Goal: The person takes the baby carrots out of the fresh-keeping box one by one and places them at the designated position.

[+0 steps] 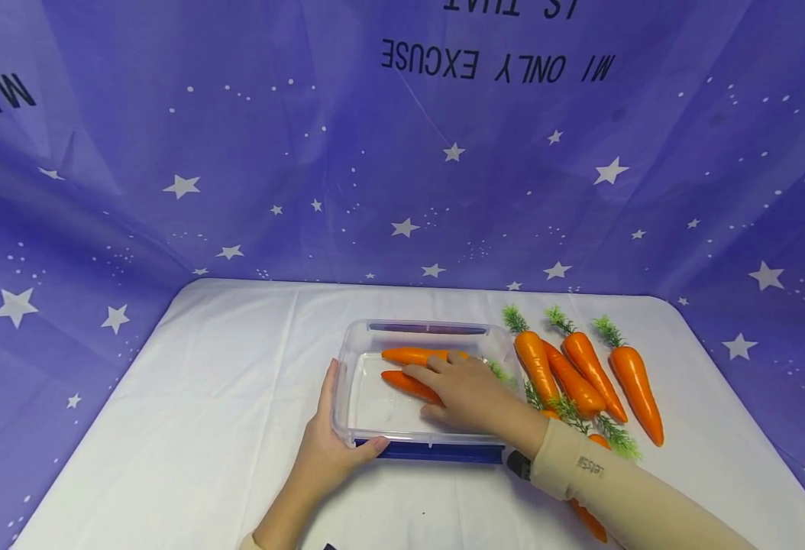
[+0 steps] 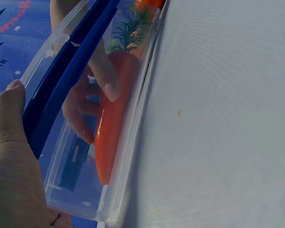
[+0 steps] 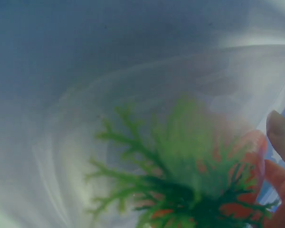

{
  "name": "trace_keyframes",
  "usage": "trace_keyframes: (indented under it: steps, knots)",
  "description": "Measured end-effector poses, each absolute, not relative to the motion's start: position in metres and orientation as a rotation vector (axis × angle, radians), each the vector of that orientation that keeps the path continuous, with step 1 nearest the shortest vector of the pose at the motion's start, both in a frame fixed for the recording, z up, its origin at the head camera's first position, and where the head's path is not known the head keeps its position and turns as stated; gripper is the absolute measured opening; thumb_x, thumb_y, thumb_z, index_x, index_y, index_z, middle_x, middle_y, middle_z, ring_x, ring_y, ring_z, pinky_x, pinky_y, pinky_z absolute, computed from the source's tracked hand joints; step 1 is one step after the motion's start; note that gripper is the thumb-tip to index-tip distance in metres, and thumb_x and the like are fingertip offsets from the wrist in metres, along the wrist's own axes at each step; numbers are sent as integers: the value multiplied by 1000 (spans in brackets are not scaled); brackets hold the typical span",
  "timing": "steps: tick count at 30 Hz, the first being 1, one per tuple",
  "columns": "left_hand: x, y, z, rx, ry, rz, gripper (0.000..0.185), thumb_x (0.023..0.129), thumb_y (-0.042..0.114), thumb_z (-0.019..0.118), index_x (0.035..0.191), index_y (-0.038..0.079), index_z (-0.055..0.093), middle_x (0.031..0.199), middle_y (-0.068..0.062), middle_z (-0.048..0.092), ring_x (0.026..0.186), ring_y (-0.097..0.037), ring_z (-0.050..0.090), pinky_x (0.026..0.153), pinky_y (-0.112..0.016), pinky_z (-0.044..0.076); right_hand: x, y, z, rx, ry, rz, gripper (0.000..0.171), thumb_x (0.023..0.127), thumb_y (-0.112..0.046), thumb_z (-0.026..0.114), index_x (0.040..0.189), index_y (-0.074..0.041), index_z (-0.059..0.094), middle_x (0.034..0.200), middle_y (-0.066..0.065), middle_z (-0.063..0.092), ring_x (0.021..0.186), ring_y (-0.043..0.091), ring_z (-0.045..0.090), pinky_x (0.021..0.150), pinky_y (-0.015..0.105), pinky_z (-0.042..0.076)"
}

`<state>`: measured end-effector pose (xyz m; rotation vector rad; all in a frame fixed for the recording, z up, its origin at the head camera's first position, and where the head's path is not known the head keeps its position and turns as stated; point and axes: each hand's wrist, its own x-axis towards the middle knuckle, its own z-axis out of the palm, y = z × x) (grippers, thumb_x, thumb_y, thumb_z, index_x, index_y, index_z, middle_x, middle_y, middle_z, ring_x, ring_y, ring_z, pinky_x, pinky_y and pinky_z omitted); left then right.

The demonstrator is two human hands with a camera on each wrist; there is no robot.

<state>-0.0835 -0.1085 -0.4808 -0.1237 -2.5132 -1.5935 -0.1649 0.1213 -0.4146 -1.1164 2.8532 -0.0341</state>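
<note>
A clear plastic food container (image 1: 382,412) with a blue clip along its near side sits on the white table. My left hand (image 1: 330,454) holds its near left corner, thumb over the near rim and fingers along the left wall. Inside lie two orange carrots with green tops, the far carrot (image 1: 402,355) and the near carrot (image 1: 405,383). My right hand (image 1: 467,389) reaches into the container over both. Through the wall in the left wrist view, its thumb and fingers close about the near carrot (image 2: 115,123). Blurred green leaves (image 3: 180,190) fill the right wrist view.
Several more carrots (image 1: 581,374) with leafy tops lie right of the container, some overlapping. Another carrot (image 1: 588,523) is partly hidden under my right sleeve (image 1: 622,481). A dark object (image 1: 518,464) sits by the container's near right corner. A purple starred cloth (image 1: 347,252) hangs behind the table.
</note>
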Motion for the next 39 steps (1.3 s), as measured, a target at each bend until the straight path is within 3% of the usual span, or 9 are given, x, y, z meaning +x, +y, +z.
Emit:
trace_keyframes:
  steps: [8,20,31,39]
  knots:
    - [-84,-107,-480,-97,-2503,-1625,124,60,45,87,151,38,3,155,0,29,127,-24,48,102,-48,40,-163,120,-416,-1122,2830,17,67,85,-51,62,145,-35,36,130,2,57,106,31,53,83,53,47]
    - [-83,-106,-479,-100,-2498,-1619,125,60,44,87,152,33,4,154,1,30,126,-22,49,101,-47,41,-164,117,-417,-1129,2838,40,69,85,-50,63,146,-33,34,134,2,56,107,32,54,88,52,45]
    - [-84,-107,-479,-96,-2503,-1605,125,60,45,87,152,32,5,155,5,28,127,-21,48,102,-47,41,-169,118,-423,-1127,2835,-10,69,85,-44,65,146,-31,36,113,2,65,95,27,53,83,43,45]
    - [-83,-107,-479,-101,-2519,-1595,124,61,44,86,152,32,4,155,3,28,127,-21,48,101,-47,42,-168,118,-424,-1106,2829,-2,64,88,-41,60,146,-34,34,123,2,63,98,28,53,84,45,45]
